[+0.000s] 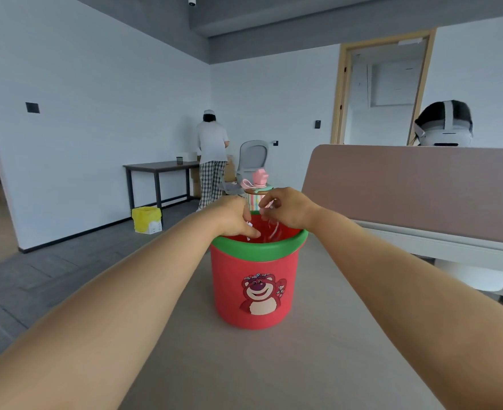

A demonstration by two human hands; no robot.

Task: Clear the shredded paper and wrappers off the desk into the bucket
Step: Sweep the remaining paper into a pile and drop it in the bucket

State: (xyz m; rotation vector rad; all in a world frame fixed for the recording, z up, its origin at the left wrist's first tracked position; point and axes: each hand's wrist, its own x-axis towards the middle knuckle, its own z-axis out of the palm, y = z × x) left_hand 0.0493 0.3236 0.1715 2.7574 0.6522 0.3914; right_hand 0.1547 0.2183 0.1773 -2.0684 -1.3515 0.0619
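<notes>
A red bucket [254, 288] with a green rim and a bear picture stands on the grey desk [318, 365] in front of me. Both my hands hover over its mouth. My left hand [234, 218] has its fingers bunched, with a small white paper scrap [248, 224] at the fingertips. My right hand [287, 209] pinches thin strips of shredded paper [270, 229] that dangle down into the bucket. The bucket's inside is mostly hidden by my hands.
A striped bottle with a pink lid [257, 184] stands just behind the bucket. A brown partition [416, 190] runs along the desk's right side, with a person's headset-wearing head behind it. Across the room are another person, a dark table, a chair and a yellow bin [146, 219].
</notes>
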